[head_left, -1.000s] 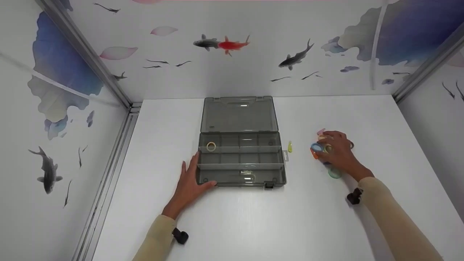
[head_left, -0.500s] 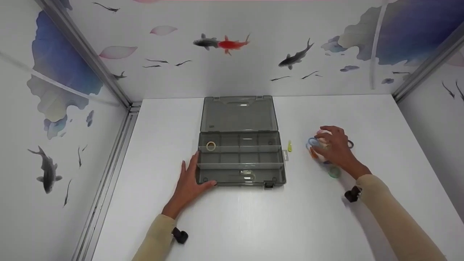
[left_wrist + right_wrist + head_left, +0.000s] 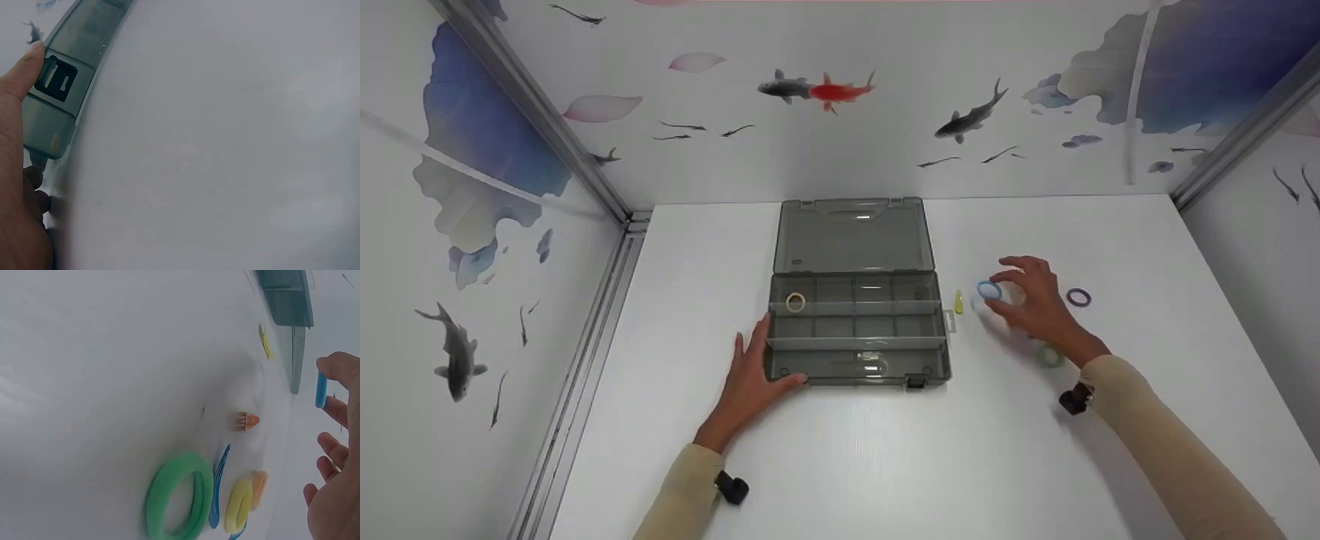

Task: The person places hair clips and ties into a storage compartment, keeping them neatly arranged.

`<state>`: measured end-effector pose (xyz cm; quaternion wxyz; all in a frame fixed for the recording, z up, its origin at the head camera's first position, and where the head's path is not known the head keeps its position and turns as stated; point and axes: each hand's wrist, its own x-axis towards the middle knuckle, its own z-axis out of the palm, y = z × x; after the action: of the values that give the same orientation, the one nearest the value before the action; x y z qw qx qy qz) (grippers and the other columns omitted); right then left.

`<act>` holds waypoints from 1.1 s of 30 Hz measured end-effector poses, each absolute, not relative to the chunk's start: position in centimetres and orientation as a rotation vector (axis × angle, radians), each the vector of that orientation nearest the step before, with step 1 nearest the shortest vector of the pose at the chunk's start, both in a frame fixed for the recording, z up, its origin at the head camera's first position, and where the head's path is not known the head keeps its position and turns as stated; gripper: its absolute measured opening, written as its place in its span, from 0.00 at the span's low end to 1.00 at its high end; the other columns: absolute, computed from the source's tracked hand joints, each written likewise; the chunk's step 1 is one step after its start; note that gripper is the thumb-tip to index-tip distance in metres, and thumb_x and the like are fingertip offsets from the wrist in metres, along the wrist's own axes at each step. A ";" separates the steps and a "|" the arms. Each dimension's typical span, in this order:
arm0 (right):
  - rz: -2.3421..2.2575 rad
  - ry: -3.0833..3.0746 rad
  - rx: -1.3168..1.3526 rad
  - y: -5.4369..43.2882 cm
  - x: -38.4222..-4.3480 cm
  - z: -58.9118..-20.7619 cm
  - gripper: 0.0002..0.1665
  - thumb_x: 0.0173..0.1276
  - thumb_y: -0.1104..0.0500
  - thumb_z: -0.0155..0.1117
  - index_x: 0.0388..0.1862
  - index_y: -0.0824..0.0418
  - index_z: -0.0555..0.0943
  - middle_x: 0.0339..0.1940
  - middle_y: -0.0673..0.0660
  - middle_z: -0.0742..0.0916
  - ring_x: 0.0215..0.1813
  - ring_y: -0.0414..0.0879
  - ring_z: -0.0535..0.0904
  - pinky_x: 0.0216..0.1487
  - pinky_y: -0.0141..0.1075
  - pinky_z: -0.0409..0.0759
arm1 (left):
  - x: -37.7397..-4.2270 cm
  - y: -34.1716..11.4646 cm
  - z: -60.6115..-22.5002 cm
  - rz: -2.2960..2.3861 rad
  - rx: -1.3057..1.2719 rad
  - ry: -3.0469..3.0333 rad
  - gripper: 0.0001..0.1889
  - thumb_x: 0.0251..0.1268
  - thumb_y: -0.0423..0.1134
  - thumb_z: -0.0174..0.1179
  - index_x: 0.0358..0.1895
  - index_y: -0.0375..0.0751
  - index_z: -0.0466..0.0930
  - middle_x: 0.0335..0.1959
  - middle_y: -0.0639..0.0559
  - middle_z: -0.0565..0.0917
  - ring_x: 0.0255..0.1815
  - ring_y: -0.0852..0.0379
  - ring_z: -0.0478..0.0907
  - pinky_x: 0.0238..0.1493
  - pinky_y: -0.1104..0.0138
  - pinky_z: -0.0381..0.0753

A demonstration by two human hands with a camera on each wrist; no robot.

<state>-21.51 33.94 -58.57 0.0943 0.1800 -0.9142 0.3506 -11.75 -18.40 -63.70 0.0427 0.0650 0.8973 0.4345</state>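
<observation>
My right hand (image 3: 1031,304) pinches a blue hair tie (image 3: 988,289) between thumb and index finger, above the white table to the right of the divided box. The other fingers bend loosely in the right wrist view. My left hand (image 3: 746,386) rests at the front left corner of the grey see-through box (image 3: 860,381), fingers straight along its side and thumb on its front edge. A cream hair tie (image 3: 795,302) lies in the box's back left compartment. Between box and right hand lies a yellow hair clip (image 3: 958,302).
A purple hair tie (image 3: 1078,298) and a green hair tie (image 3: 1050,355) lie around the right hand. The right wrist view also shows an orange claw clip (image 3: 248,421), a blue hair clip (image 3: 218,489) and a yellow hair tie (image 3: 232,512). The box lid (image 3: 853,236) lies open toward the back wall.
My right hand has lifted the blue hair tie from the pile and moved left toward the box, uncovering the purple hair tie. The left hand and the box stay put.
</observation>
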 end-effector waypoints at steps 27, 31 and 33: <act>1.044 -2.671 0.854 25.6 -24.1 -57.5 0.17 0.68 0.60 0.83 0.53 0.65 0.90 0.70 0.71 0.81 0.71 0.68 0.69 0.71 0.70 0.61 | -11.7 -18.3 -63.6 1.326 0.172 2.736 0.65 0.62 0.70 0.77 0.93 0.63 0.41 0.93 0.47 0.47 0.91 0.29 0.29 0.82 0.26 0.52; 1.039 -2.669 0.888 24.6 -24.5 -57.5 0.18 0.69 0.58 0.83 0.53 0.65 0.90 0.70 0.71 0.81 0.71 0.68 0.69 0.70 0.69 0.62 | -11.6 -18.3 -63.6 1.336 0.157 2.725 0.66 0.61 0.70 0.77 0.93 0.65 0.40 0.93 0.49 0.47 0.92 0.31 0.28 0.82 0.27 0.51; 1.036 -2.671 0.903 24.1 -24.7 -57.5 0.18 0.69 0.58 0.83 0.53 0.65 0.90 0.70 0.70 0.81 0.72 0.68 0.69 0.70 0.69 0.62 | -11.6 -18.4 -63.6 1.335 0.160 2.727 0.66 0.61 0.70 0.77 0.93 0.66 0.40 0.93 0.50 0.47 0.92 0.31 0.28 0.82 0.26 0.51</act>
<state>-24.71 24.14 -57.53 0.0689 0.2999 -0.8871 0.3440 -11.59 -18.36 -63.61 0.0506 0.0525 0.8957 0.4386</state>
